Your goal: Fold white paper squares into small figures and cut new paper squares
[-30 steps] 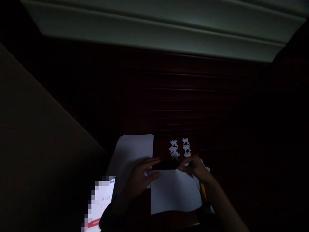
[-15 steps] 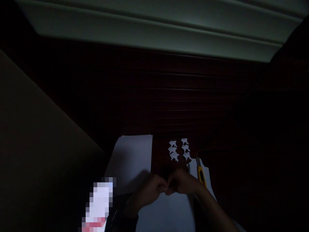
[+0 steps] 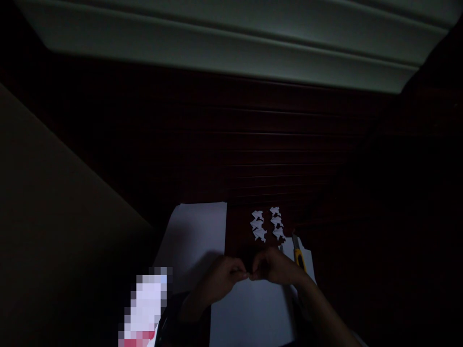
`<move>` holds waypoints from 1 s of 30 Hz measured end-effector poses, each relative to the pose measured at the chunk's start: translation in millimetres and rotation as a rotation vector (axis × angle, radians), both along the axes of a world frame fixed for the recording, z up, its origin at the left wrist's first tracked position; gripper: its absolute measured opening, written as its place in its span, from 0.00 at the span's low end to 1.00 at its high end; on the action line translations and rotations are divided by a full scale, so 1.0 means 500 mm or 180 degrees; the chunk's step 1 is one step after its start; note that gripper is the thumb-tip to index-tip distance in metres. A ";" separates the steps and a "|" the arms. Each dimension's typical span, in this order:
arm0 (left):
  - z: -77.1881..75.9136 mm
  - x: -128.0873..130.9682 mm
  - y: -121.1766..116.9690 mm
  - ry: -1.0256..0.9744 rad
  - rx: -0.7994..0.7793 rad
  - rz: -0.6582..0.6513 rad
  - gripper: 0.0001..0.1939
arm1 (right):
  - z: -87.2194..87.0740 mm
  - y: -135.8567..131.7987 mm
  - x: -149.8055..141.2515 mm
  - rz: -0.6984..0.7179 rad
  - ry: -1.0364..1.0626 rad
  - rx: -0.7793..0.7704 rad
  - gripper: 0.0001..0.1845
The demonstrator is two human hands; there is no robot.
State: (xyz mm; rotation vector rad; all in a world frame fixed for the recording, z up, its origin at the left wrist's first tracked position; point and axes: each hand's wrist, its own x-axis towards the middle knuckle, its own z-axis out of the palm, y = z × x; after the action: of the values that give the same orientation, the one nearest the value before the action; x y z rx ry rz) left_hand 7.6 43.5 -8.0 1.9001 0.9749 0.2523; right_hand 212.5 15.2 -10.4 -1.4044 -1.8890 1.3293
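The scene is very dark. My left hand [image 3: 222, 282] and my right hand [image 3: 275, 266] meet fingertip to fingertip over a white sheet of paper [image 3: 253, 313] near the bottom of the view. Both hands are pinched closed on something small that I cannot make out. Just beyond them, several small white folded paper figures [image 3: 267, 224] lie in two short rows on the dark wooden table [image 3: 282, 159]. A yellow utility knife [image 3: 298, 254] lies to the right of my right hand.
Another white sheet [image 3: 197, 231] lies to the left of the figures. A lit phone screen [image 3: 146, 308], blurred out, sits at the lower left. A pale ledge [image 3: 231, 43] runs across the top.
A second ago my hands lay spread on the sheet's far edge. They have since drawn together into a pinch, and the yellow knife has come into view beside my right hand.
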 end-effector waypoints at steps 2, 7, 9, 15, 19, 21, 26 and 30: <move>0.005 0.002 0.001 -0.0049 0.0025 -0.0020 0.13 | 0.003 0.001 0.000 -0.0003 0.0043 -0.0017 0.09; 0.007 0.007 0.000 -0.0180 0.0036 -0.0065 0.14 | -0.005 0.004 -0.004 -0.0071 0.0125 -0.0021 0.10; 0.006 0.008 0.000 -0.0217 0.0038 -0.0074 0.13 | -0.009 0.005 -0.005 -0.0127 0.0184 -0.0069 0.11; 0.008 0.007 0.001 -0.0137 0.0029 -0.0050 0.13 | -0.003 0.006 -0.001 -0.0161 0.0249 -0.0052 0.13; 0.013 0.006 0.001 -0.0112 0.0057 -0.0030 0.13 | 0.012 0.007 0.006 -0.0278 0.0135 -0.0016 0.13; 0.013 0.004 0.000 -0.0151 0.0034 -0.0021 0.14 | 0.018 0.009 0.012 -0.0289 0.0070 0.0026 0.12; 0.013 -0.012 0.008 -0.0130 0.0003 0.0076 0.14 | 0.027 0.014 0.046 -0.0247 -0.0085 -0.0043 0.12; 0.025 -0.036 0.022 -0.0134 0.0072 0.0132 0.14 | 0.035 0.014 0.093 -0.0467 0.0118 -0.0075 0.12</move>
State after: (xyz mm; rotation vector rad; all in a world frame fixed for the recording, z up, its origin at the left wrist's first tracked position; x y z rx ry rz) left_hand -10.3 54.5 4.3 1.8893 0.9876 0.3276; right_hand 259.1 22.1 7.2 -1.4890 -1.7166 1.3011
